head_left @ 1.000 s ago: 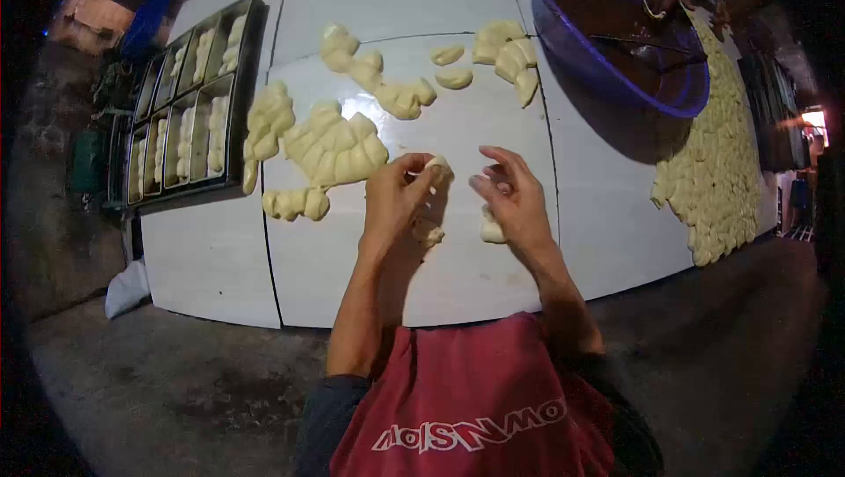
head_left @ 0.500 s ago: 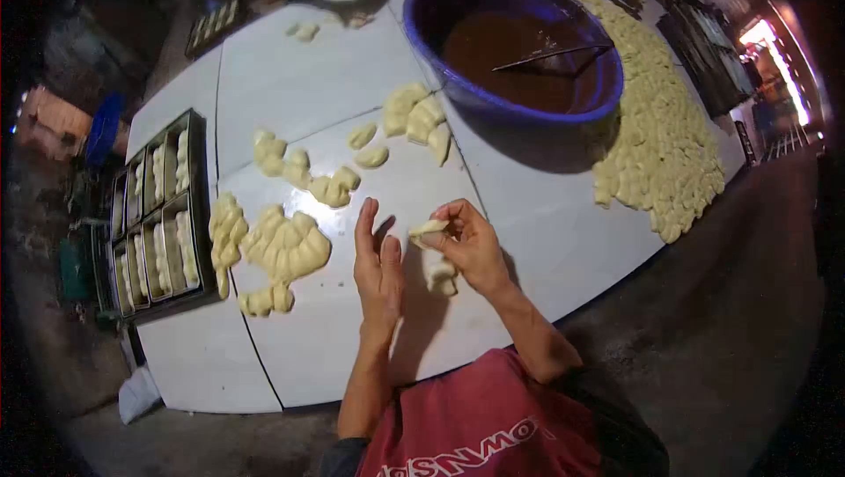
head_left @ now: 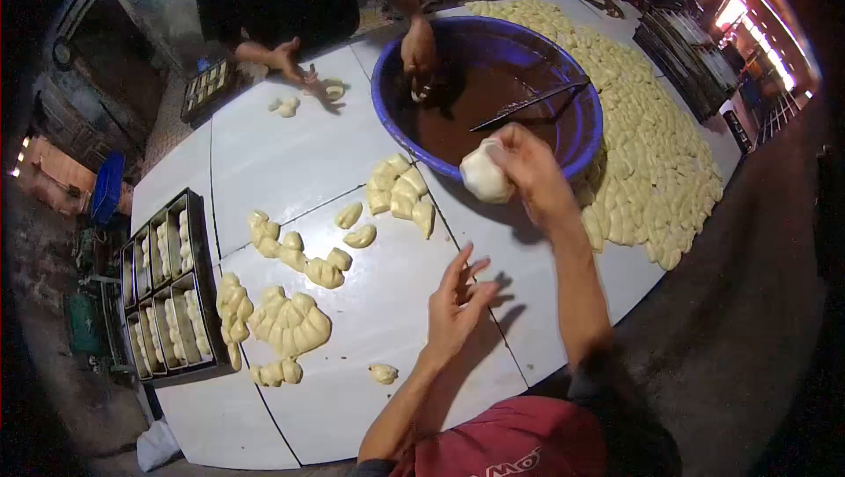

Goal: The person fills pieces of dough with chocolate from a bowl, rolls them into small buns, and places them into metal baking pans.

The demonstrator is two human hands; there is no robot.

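My right hand (head_left: 532,169) grips a smooth white rounded lump (head_left: 486,174), paler than the dough around, at the near rim of the blue tub (head_left: 576,160). Brown filling (head_left: 458,129) lies in the tub, with a dark stick (head_left: 528,107) resting across it. Over the white table, my left hand (head_left: 458,310) is open, fingers apart and holding nothing. A small dough piece (head_left: 383,374) with a brown spot sits to its lower left. Several dough pieces (head_left: 400,191) lie farther up, and a clump of dough (head_left: 290,323) is at the left.
A dark pan (head_left: 209,301) with compartments holds white dough strips at the table's left edge. Many dough pieces (head_left: 642,143) cover the right side beyond the tub. Across the table, another person's hand (head_left: 419,53) reaches into the tub; their other hand (head_left: 290,63) is near small dough pieces.
My right hand has left the small dough piece and moved up to the tub, now holding the white lump. My left hand has shifted right. Another person's hand has come into the tub.
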